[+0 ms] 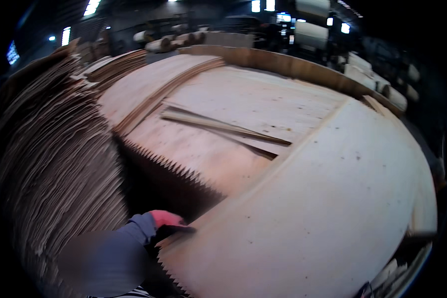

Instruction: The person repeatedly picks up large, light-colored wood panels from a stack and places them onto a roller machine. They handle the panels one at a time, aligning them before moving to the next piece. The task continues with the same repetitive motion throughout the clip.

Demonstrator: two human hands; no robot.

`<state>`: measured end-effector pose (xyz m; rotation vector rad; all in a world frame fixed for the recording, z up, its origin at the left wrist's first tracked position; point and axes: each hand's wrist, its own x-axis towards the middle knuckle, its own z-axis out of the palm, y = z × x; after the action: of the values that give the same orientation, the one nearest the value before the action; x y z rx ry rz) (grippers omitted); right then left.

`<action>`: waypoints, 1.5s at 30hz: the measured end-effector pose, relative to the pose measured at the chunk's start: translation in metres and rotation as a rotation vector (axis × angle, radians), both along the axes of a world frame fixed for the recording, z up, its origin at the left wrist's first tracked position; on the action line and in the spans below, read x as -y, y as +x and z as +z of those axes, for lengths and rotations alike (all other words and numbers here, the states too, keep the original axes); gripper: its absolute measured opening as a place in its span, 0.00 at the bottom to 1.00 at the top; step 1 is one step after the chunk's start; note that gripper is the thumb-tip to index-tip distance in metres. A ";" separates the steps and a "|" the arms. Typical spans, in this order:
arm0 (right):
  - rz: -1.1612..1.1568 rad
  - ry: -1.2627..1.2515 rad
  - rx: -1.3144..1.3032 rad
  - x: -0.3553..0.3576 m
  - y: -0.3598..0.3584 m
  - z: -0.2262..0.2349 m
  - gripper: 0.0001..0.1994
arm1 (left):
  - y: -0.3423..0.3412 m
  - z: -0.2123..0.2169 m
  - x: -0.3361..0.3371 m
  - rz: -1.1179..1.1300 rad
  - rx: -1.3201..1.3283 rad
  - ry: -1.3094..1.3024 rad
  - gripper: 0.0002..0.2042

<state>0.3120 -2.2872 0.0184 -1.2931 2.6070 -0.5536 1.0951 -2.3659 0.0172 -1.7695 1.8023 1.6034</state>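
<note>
A dim workshop hall lies behind, with rolls [159,43] of pale material lined up far beyond the hand and bright lamps overhead. Nearer, a wide stack of thin wood sheets [243,104] fills the view, its near edge cut in saw-like teeth [169,171]. On it, up and to the right of the hand, rests a loose narrow strip [223,126].

The left hand [166,218], in a pink glove with a grey sleeve behind it, sits at the left corner of the top sheet [323,208], which lies slanted over the stack. The fingers seem closed on that corner's edge (the grip itself is partly hidden by the sheet, so how tight it is I cannot tell). The right hand is not in view.

To the hand's left rises a tall pile of sheet edges [54,164].

The step in hand looks like laying or shifting the top sheet over the stack. Any next move would call for keeping the thin sheet flat and lining its edge with the toothed edge below, since it could buckle or tear.
</note>
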 end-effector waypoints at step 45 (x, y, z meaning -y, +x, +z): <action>-0.248 -1.367 0.793 -0.393 0.286 0.200 0.15 | -0.235 0.131 -0.042 -0.290 -0.629 -0.451 0.21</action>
<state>0.5982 -1.8940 0.2185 -0.5790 1.5288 -2.4767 0.8596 -2.3236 0.1483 -1.0888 2.7315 1.8633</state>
